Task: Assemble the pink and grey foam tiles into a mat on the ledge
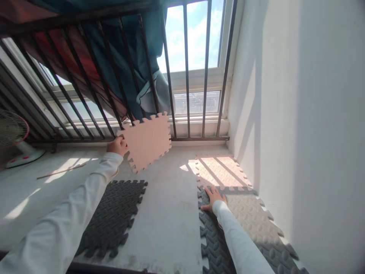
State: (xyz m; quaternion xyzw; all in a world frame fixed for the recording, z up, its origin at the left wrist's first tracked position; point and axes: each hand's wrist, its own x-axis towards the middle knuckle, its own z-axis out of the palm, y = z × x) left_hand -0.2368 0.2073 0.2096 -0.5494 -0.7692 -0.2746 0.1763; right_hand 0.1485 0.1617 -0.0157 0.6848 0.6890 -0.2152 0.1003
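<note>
You have two pink mats: your left hand (117, 146) pinches one pink mat (149, 141) by its left edge, tilted up before the railing (199, 139); the other pink mat (222, 171) lies at the floor's far right corner. Your right hand (213, 198) is spread wide on the gray matting (248, 213) joined to it, its pieces uncountable under your arm. One dark mat (116, 213) lies apart, left. The pale floor (171, 213) carries one stick (61, 171) and, far left, one fan (11, 131); a white wall (322, 114) borders its right edge.
</note>
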